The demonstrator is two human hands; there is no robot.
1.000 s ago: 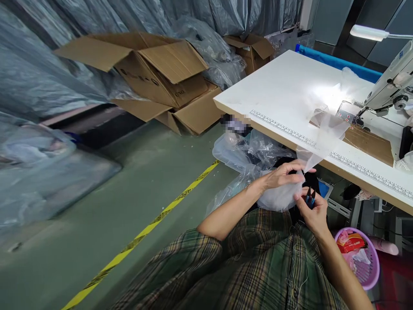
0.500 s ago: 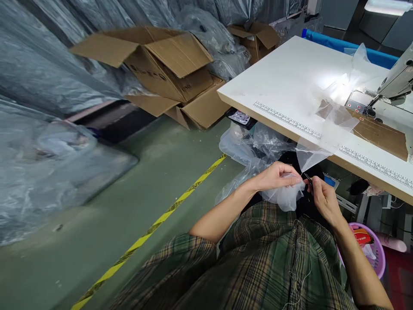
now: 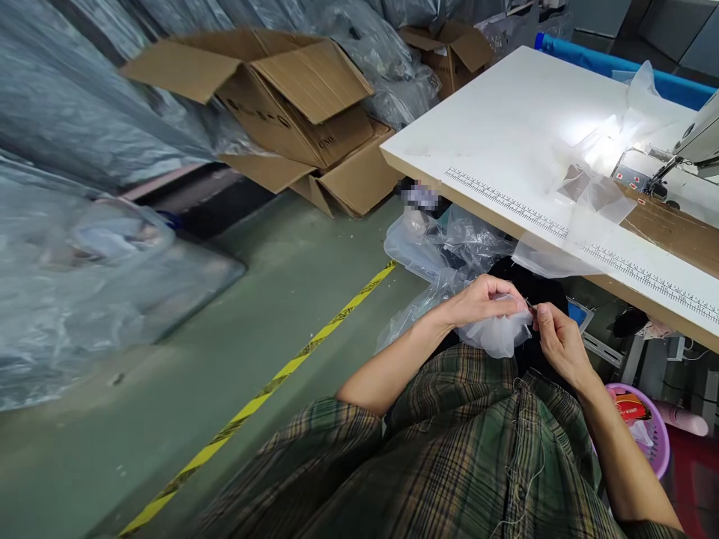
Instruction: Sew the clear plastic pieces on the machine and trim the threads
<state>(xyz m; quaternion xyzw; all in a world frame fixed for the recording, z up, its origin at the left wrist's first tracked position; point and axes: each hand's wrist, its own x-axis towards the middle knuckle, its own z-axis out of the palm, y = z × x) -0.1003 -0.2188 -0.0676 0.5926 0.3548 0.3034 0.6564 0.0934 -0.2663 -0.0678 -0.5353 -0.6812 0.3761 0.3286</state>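
Plastic-wrapped bundles (image 3: 67, 284) fill the far left, well away from the sewing table (image 3: 505, 127). Left of the table's near corner lie opened cardboard boxes (image 3: 292, 97), flaps spread, resting against more grey plastic sheeting. A yellow-and-black floor stripe (image 3: 269, 389) runs diagonally over the green floor, from the lower left up toward the table's front edge. Just under that edge sits a heap of clear plastic bags (image 3: 443, 247).

Below the table's front edge, over a lap in green plaid, the left hand (image 3: 483, 299) is closed around a bunched piece of sheer white fabric (image 3: 497, 337), fingers curled over its top. The right hand (image 3: 559, 344) is just beside it, thumb and forefinger pinched narrow at the fabric's upper edge on a small dark tool (image 3: 531, 307); too little of it shows to tell what kind. Both hands touch the fabric.

On the table's front edge a printed ruler strip (image 3: 562, 228) runs along its length, and another length of sheer fabric (image 3: 567, 254) drapes over it and hangs off the edge above the hands. Farther right on the tabletop stands a sewing machine (image 3: 674, 161) under a bright light. Below the table's right end, a purple basket (image 3: 645, 434) holds scraps.
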